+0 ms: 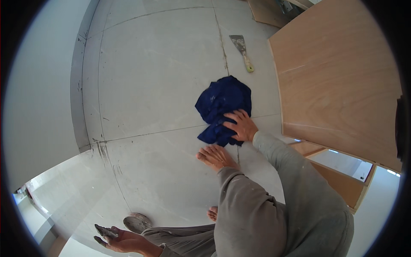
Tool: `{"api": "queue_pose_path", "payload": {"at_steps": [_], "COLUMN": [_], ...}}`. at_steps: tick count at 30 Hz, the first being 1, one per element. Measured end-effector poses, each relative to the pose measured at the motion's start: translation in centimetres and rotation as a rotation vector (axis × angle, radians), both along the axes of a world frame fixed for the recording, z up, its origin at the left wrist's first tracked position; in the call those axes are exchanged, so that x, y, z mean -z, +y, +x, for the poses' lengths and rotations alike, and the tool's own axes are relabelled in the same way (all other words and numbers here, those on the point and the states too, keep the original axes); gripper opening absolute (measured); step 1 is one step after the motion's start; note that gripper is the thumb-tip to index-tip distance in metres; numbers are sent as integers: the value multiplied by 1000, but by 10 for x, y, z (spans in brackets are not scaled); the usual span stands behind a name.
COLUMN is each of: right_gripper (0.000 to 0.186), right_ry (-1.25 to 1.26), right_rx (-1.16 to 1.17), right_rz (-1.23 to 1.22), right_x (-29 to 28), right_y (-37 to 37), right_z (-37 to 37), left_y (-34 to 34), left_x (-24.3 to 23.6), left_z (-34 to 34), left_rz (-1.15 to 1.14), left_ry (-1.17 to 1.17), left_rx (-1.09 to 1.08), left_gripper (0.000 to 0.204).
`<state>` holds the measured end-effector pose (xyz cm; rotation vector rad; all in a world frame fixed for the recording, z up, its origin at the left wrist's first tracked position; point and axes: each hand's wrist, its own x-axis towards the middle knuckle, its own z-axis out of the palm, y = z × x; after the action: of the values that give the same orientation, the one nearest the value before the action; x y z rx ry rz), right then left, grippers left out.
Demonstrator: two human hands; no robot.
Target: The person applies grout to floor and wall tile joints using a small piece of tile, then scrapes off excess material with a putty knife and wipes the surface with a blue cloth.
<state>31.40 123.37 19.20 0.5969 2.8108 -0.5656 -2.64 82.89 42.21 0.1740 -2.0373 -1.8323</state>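
Observation:
My right hand (241, 125) rests on a crumpled dark blue cloth (221, 96) on the pale tiled floor, its fingers spread over the lower part of the fabric. At the lower left, my left hand (120, 242) is closed on a small, flat, dark, grimy object (105, 231) that I cannot make out clearly. A wide putty knife (239, 47) with a light green handle lies on the tiles above the cloth. My bare foot (214, 156) is just below the cloth, with toes of the other foot (212, 213) visible farther down.
A large plywood panel (332, 77) stands along the right, with wooden framing (340, 182) below it. A white wall with a grey edge (79, 98) borders the floor on the left. A round, dirty, shallow object (137, 221) lies beside my left hand. More boards (267, 13) are at the top right.

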Motion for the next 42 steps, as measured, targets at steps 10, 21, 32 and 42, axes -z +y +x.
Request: {"api": "queue_pose_path", "payload": {"at_steps": [10, 21, 32, 42], "right_gripper": [58, 52, 55, 68], "right_ry": [198, -32, 922, 514], "right_rx": [354, 782, 1115, 190], "right_rz": [507, 580, -328, 218], "right_x": [10, 17, -60, 2], "right_y": [263, 481, 379, 289], "right_z": [-131, -210, -173, -248], "left_y": [63, 97, 148, 199], "left_x": [23, -17, 68, 187], "left_z": [-51, -188, -60, 54], "left_rz": [-80, -1961, -1092, -1002], "left_ry": [44, 271, -369, -1086], "left_rx": [-78, -21, 244, 377], "left_gripper": [49, 44, 49, 54]}}
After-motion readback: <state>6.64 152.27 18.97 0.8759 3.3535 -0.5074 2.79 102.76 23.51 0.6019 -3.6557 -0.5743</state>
